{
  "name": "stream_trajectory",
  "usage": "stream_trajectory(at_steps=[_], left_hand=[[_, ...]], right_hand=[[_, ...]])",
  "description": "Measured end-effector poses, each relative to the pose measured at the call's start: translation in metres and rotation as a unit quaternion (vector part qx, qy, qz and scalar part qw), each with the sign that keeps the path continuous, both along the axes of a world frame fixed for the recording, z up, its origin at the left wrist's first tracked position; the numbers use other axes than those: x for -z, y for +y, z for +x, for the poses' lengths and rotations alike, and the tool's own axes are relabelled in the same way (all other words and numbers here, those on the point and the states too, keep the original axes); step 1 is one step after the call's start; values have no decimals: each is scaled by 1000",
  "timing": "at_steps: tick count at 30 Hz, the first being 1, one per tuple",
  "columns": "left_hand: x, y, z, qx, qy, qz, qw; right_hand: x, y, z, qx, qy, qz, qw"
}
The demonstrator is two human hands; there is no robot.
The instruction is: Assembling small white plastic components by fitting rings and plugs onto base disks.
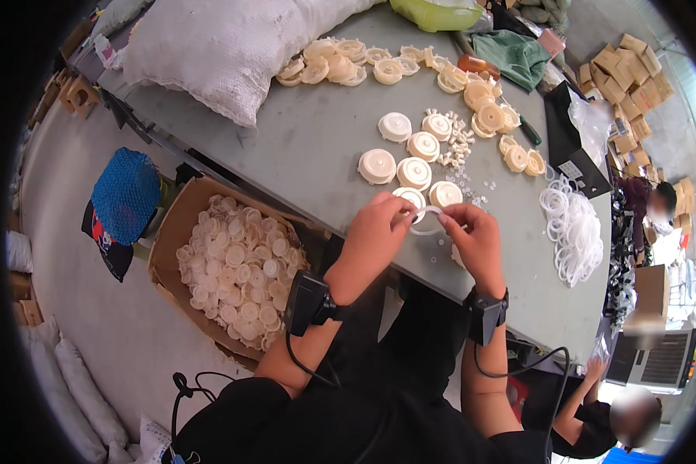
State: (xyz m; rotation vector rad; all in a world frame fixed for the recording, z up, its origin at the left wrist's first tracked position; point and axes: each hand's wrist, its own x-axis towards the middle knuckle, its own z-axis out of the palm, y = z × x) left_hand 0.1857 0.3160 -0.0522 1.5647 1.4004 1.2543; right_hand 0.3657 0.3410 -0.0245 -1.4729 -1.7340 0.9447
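Head view: both hands are together over the near edge of a grey worktable [317, 139]. Left hand [377, 236]: thumb and fingertips pinching one side of a pale flexible ring [428, 209]. Right hand [478, 236]: thumb and fingers pinching the opposite side. The ring is thus between the two hands, held up in front of the round caps; whether it touches one cannot be told.

Just beyond the hands: a cluster of cream round caps [414, 173], most with a raised central knob; one lies partly hidden by the right hand. Beyond and slightly right of these: a heap of small white pegs [458, 145], with tiny translucent washers [478, 199] scattered nearer the right hand. Right of the right hand: a tangled pile of white rings [572, 232]. Farther beyond both hands: a curved row of cream plastic discs [334, 63], a green-handled tool [530, 131] near its right end. Far left beyond: a stuffed white woven sack [201, 54]. Left of and below the left hand: an open cardboard carton [165, 251] filled with cream plastic parts [240, 271]. Each wrist bears a black strapped device [309, 300].
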Motion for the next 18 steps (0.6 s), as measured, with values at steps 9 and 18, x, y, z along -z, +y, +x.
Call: stream_trajectory(at_steps=[9, 18], left_hand=[[15, 12, -7, -78, 92, 10, 993], [8, 29, -8, -72, 108, -45, 990]], right_hand=[[10, 18, -26, -21, -54, 66, 996], [23, 21, -41, 45, -128, 125, 983]])
